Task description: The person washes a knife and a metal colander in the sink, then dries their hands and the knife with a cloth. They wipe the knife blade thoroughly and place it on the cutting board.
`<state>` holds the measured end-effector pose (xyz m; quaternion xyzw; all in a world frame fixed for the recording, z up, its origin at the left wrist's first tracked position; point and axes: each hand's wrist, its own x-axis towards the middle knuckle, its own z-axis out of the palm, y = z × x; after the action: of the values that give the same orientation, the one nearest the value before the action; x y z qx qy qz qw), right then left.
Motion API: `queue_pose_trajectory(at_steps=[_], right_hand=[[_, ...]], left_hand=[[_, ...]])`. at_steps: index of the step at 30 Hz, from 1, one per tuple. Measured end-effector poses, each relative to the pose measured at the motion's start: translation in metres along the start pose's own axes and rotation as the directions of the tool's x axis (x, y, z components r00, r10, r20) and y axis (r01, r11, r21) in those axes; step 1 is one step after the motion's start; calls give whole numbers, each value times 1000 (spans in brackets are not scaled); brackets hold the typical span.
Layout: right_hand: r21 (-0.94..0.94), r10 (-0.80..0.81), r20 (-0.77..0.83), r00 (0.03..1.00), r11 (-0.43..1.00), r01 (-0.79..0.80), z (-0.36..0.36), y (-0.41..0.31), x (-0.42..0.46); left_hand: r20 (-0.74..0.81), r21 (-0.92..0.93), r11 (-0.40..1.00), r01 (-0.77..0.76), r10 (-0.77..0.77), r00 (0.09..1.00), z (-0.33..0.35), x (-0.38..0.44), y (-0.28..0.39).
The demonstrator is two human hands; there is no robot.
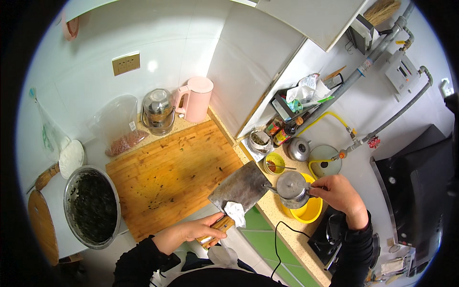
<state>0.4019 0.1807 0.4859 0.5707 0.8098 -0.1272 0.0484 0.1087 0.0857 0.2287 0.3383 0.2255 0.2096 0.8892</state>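
My left hand [200, 229] grips the wooden handle of a broad cleaver [240, 186], its dark blade held out flat in front of me. A crumpled white tissue [235, 212] lies where the blade meets the handle. With my right hand [337, 193] I hold a small metal oil pot [291, 189] by its handle. Its spout reaches the blade's far right corner in the picture; whether they touch I cannot tell, and no pouring liquid is visible. Below the pot, a yellow plastic basin [309, 211] is partly hidden.
A wooden cutting board [179, 172] with dark green bits lies ahead. To its left sits a metal bowl of chopped dark greens [94, 208]. A pink kettle [199, 98] stands behind. On the right counter are a yellow-green bowl [274, 163], sauce bottles [287, 131] and a black cable [277, 247].
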Motion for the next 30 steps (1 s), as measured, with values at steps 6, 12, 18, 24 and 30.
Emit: queue_pose_trajectory(at_steps=[6, 12, 18, 24, 30], right_hand=[[0, 5, -13, 1000, 1000, -5, -6, 1, -1], [4, 0, -23, 1000, 1000, 0, -9, 7, 2], [269, 83, 47, 995, 959, -92, -8, 38, 9], [574, 150, 68, 986, 803, -161, 20, 95, 18], [810, 233, -44, 971, 578, -102, 50, 162, 57]], left_hand=[[45, 13, 1000, -21, 20, 999, 4, 4, 5], [3, -8, 1000, -13, 13, 1000, 6, 9, 6], [36, -26, 999, -24, 25, 999, 4, 16, 11], [59, -36, 999, -39, 41, 997, -4, 30, 16], [-31, -79, 995, -58, 56, 998, -7, 40, 29]])
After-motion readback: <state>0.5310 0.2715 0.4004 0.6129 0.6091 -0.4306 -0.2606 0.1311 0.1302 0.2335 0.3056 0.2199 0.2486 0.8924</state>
